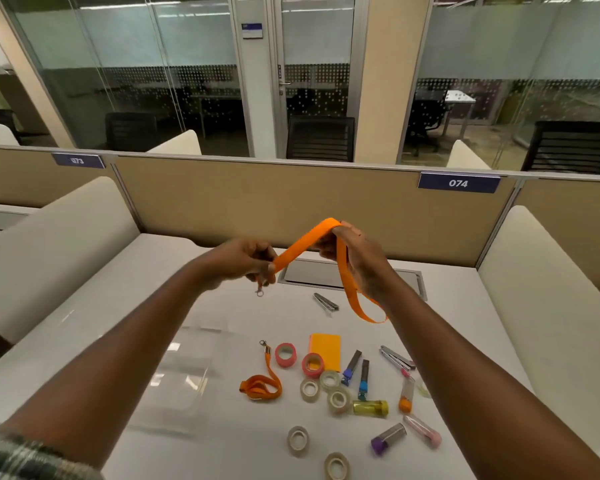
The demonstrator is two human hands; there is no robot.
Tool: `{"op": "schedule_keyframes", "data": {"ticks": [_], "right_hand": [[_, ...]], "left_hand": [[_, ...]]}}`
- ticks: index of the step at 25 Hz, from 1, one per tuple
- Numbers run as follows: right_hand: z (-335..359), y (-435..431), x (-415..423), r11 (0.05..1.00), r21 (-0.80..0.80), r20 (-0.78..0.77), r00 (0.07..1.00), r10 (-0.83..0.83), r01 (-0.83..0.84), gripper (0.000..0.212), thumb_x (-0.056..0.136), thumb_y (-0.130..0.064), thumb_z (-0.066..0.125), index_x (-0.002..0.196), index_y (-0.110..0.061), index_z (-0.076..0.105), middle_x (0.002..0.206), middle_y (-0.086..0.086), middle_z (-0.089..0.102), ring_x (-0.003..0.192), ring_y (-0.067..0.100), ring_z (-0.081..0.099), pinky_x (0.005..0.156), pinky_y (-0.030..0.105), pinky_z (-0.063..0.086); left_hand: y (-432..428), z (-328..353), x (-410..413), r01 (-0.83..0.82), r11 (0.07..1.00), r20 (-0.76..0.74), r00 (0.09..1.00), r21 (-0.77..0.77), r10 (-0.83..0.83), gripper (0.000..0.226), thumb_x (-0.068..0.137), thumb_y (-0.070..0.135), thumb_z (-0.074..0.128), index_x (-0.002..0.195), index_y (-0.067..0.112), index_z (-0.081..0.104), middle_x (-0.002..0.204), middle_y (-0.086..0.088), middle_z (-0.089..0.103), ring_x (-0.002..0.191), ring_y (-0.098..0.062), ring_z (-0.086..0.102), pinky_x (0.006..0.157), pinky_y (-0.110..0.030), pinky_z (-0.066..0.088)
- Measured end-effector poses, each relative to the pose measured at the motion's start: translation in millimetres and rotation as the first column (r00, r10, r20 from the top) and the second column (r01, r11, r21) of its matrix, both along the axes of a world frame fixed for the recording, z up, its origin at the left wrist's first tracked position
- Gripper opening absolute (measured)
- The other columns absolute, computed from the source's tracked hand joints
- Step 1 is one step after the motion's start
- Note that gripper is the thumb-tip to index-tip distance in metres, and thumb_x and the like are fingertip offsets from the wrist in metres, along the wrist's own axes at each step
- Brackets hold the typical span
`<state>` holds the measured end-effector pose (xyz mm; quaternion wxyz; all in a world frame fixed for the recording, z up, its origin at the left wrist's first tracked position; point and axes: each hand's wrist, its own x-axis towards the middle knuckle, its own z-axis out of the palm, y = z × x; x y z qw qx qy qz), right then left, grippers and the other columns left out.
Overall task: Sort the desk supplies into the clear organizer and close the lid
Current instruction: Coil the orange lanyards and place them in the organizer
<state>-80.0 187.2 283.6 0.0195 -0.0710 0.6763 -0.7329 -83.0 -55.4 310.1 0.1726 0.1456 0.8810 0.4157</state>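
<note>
Both hands hold an orange lanyard (300,245) up above the white desk (465,306). My left hand (246,261) pinches its clip end, and the metal clip (260,292) dangles below. My right hand (354,258) grips the strap where it folds over the fingers; a loop hangs down past the wrist. The clear organizer (184,372) lies on the desk at the left, under my left forearm, hard to make out. A second orange lanyard (262,384) lies bunched on the desk beside it.
Scattered on the desk: two pink tape rolls (285,355), several clear tape rolls (309,389), an orange sticky pad (325,351), staple strips (326,302), small coloured tubes (371,408) and lead cases (352,367). A grey cable hatch (406,282) sits at the back, before the partition.
</note>
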Motion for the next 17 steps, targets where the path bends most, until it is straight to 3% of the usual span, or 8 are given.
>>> {"op": "schedule_keyframes", "data": {"ticks": [3, 6, 9, 11, 13, 15, 17], "right_hand": [[14.6, -31.0, -6.9, 0.997, -0.072, -0.013, 1.0, 0.007, -0.008, 0.037, 0.098, -0.026, 0.04, 0.112, -0.004, 0.066, 0.107, 0.015, 0.075, 0.105, 0.03, 0.071, 0.096, 0.044, 0.053], [21.5, -61.5, -11.9, 0.992, -0.124, 0.01, 1.0, 0.026, -0.024, 0.041, 0.097, -0.027, 0.036, 0.113, -0.003, 0.065, 0.107, 0.02, 0.074, 0.102, 0.034, 0.071, 0.094, 0.046, 0.054], [24.0, -89.2, -19.5, 0.979, -0.205, 0.055, 0.998, 0.028, -0.016, 0.04, 0.098, -0.024, 0.033, 0.109, -0.003, 0.065, 0.094, 0.02, 0.071, 0.092, 0.035, 0.07, 0.09, 0.047, 0.054], [24.9, -106.0, -23.2, 0.96, -0.28, 0.102, 0.994, 0.048, -0.017, 0.039, 0.098, -0.022, 0.032, 0.107, -0.003, 0.064, 0.086, 0.018, 0.068, 0.084, 0.033, 0.067, 0.086, 0.047, 0.053], [25.0, -121.0, -25.0, 0.947, -0.32, 0.145, 0.988, 0.062, -0.013, 0.039, 0.098, -0.023, 0.031, 0.105, -0.003, 0.064, 0.081, 0.016, 0.066, 0.081, 0.031, 0.066, 0.085, 0.045, 0.052], [23.3, -127.2, -26.9, 0.939, -0.344, 0.168, 0.984, 0.062, -0.001, 0.04, 0.099, -0.024, 0.031, 0.104, -0.004, 0.064, 0.079, 0.014, 0.066, 0.081, 0.03, 0.066, 0.088, 0.046, 0.053], [21.3, -122.4, -29.2, 0.918, -0.396, 0.181, 0.982, 0.052, 0.024, 0.04, 0.099, -0.024, 0.029, 0.102, -0.004, 0.064, 0.08, 0.013, 0.067, 0.085, 0.031, 0.068, 0.091, 0.046, 0.053]], "left_hand": [[-2.3, -55.2, -1.8, -0.016, 0.993, 0.085, 0.996, 0.115, 0.006, 0.009, 0.092, 0.011, 0.064, 0.1, 0.009, 0.068, 0.092, -0.006, 0.077, 0.089, -0.021, 0.073, 0.095, -0.051, 0.054], [0.4, -85.3, -6.2, -0.062, 0.984, 0.077, 0.996, 0.167, 0.05, 0.013, 0.09, 0.025, 0.069, 0.101, 0.02, 0.066, 0.102, 0.0, 0.073, 0.097, -0.018, 0.069, 0.094, -0.049, 0.054], [-7.5, -93.2, -12.1, -0.104, 0.975, -0.052, 0.992, 0.195, 0.116, 0.054, 0.075, 0.057, 0.076, 0.118, 0.038, 0.05, 0.131, 0.013, 0.053, 0.12, -0.007, 0.046, 0.092, -0.034, 0.044], [-6.8, -86.5, -13.0, -0.023, 0.961, -0.068, 0.997, 0.274, 0.044, 0.072, 0.066, 0.071, 0.074, 0.126, 0.056, 0.04, 0.143, 0.017, 0.046, 0.122, 0.0, 0.041, 0.093, -0.029, 0.039], [-1.9, -81.0, -15.7, 0.043, 0.909, 0.007, 0.999, 0.416, -0.051, 0.058, 0.069, 0.067, 0.076, 0.118, 0.064, 0.046, 0.132, 0.021, 0.059, 0.114, 0.003, 0.057, 0.089, -0.023, 0.045], [-0.3, -83.1, -20.2, 0.039, 0.861, 0.046, 0.996, 0.507, -0.072, 0.033, 0.081, 0.048, 0.074, 0.112, 0.048, 0.063, 0.107, 0.009, 0.074, 0.1, -0.006, 0.069, 0.083, -0.026, 0.05], [-9.5, -88.1, -24.3, 0.006, 0.847, 0.071, 0.996, 0.531, -0.052, 0.021, 0.089, 0.03, 0.067, 0.11, 0.025, 0.069, 0.094, -0.002, 0.075, 0.087, -0.017, 0.073, 0.084, -0.036, 0.054]]}}
